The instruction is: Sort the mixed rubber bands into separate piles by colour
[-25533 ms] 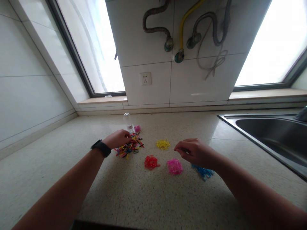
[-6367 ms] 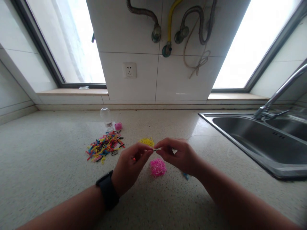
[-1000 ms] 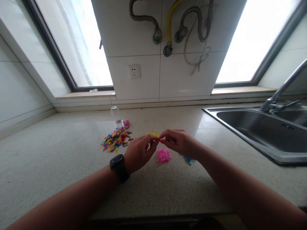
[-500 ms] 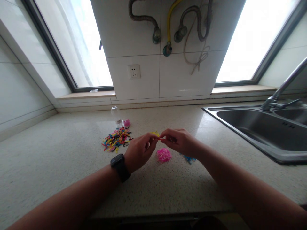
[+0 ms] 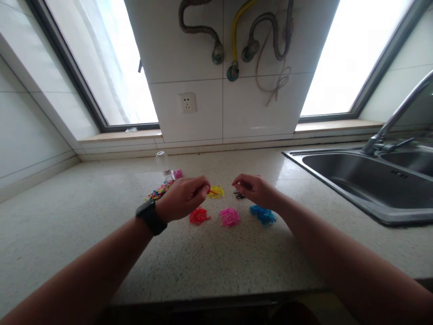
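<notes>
My left hand [image 5: 186, 197], with a dark watch [image 5: 151, 217] at its wrist, is closed in a pinch. From its fingertips sticks out a small red rubber band [image 5: 213, 192], in front of a pile of yellow rubber bands [image 5: 218, 192]. To the right, apart from it, my right hand [image 5: 254, 188] has its fingers curled in a pinch; whatever is in them is too small to see. Black rubber bands [image 5: 240, 196] lie partly hidden beneath that hand. Nearer me are piles of red [image 5: 199, 216], pink [image 5: 230, 217] and blue rubber bands [image 5: 263, 215].
A mixed-colour heap of rubber bands [image 5: 158, 193] is partly covered by my left hand. Behind it are a clear bottle [image 5: 163, 163] and a pink cap [image 5: 177, 174]. A steel sink [image 5: 341, 180] with a faucet [image 5: 389, 117] borders the counter [image 5: 84, 225] on the right.
My hands, which met over the middle, have moved apart. The left went left with the red rubber band, uncovering the red pile; the right moved slightly, showing more of the blue pile.
</notes>
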`<act>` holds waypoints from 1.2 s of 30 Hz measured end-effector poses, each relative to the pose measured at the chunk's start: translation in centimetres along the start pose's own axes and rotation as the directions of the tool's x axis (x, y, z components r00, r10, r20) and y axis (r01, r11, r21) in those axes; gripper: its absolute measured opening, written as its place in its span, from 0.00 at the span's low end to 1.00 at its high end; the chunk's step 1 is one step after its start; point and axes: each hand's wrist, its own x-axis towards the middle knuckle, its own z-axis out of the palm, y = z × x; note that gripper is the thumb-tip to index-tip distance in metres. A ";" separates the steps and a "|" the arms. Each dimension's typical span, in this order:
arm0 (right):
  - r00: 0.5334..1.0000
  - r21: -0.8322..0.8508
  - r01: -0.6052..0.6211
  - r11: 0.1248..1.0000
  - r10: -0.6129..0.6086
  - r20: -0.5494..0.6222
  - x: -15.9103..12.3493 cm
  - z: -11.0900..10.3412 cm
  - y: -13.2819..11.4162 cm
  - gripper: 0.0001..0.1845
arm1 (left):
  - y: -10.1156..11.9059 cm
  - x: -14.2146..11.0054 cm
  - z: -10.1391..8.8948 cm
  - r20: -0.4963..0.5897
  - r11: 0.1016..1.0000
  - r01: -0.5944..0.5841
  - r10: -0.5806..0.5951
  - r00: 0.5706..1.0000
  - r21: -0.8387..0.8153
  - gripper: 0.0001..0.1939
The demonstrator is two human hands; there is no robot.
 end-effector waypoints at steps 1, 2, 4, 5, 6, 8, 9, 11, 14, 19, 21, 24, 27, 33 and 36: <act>1.000 0.003 -0.011 1.000 0.011 -0.006 0.0 0.0 0.3 0.13 | -0.2 0.1 -0.5 0.111 1.000 -0.009 0.006 0.994 0.029 0.12; 1.000 0.004 -0.022 1.000 0.022 -0.012 0.1 0.0 0.5 0.14 | -0.5 0.3 -1.0 0.222 0.998 -0.014 0.001 0.975 0.058 0.13; 0.999 0.008 -0.045 0.999 0.045 -0.017 0.1 0.0 1.1 0.15 | -1.0 0.4 -1.8 0.391 0.994 0.000 -0.044 0.919 0.112 0.15; 0.998 0.011 -0.055 0.998 0.055 -0.016 0.2 0.0 1.3 0.15 | -1.3 0.5 -2.0 0.439 0.991 0.013 -0.071 0.896 0.134 0.15; 0.998 0.014 -0.064 0.998 0.065 -0.016 0.2 0.1 1.5 0.15 | -1.6 0.4 -2.2 0.471 0.989 0.026 -0.093 0.877 0.147 0.15; 0.996 0.020 -0.084 0.996 0.084 -0.017 0.2 0.1 2.0 0.15 | -2.1 0.3 -2.3 0.511 0.988 0.045 -0.116 0.852 0.151 0.15; 0.995 0.022 -0.093 0.995 0.094 -0.019 0.2 0.1 2.1 0.15 | -2.4 0.2 -2.3 0.527 0.988 0.047 -0.117 0.842 0.144 0.15; 0.994 0.024 -0.106 0.994 0.107 -0.019 0.2 0.0 2.4 0.15 | -2.8 0.0 -2.1 0.555 0.990 0.044 -0.112 0.824 0.135 0.15; 0.993 0.020 -0.117 0.993 0.117 -0.003 0.2 -0.1 2.7 0.15 | -3.3 -0.1 -1.8 0.600 0.987 0.052 -0.133 0.789 0.150 0.15; 0.991 0.015 -0.136 0.991 0.135 0.009 0.3 -0.1 2.9 0.16 | -3.6 -0.3 -1.2 0.649 0.983 0.095 -0.174 0.740 0.154 0.15; 0.990 0.019 -0.140 0.990 0.140 0.011 0.3 -0.1 3.0 0.16 | -3.6 -0.4 -1.1 0.655 0.981 0.097 -0.186 0.732 0.170 0.15; 0.990 0.019 -0.143 0.989 0.143 0.006 0.3 -0.1 3.1 0.16 | -3.8 -0.5 -1.1 0.654 0.975 0.094 -0.207 0.728 0.203 0.15; 0.989 0.025 -0.147 0.989 0.147 0.000 0.3 0.0 3.5 0.15 | -3.6 -0.4 -1.0 0.586 0.957 0.060 -0.223 0.779 0.283 0.19; 0.990 0.022 -0.141 0.990 0.141 -0.008 0.3 -0.1 3.7 0.15 | 0.4 -0.5 2.5 0.332 0.940 -0.067 -0.051 0.942 0.336 0.25; 0.990 -0.001 -0.139 0.990 0.139 -0.019 0.2 -0.3 3.5 0.15 | 3.6 -1.3 5.3 0.286 0.950 -0.201 0.128 0.949 0.240 0.22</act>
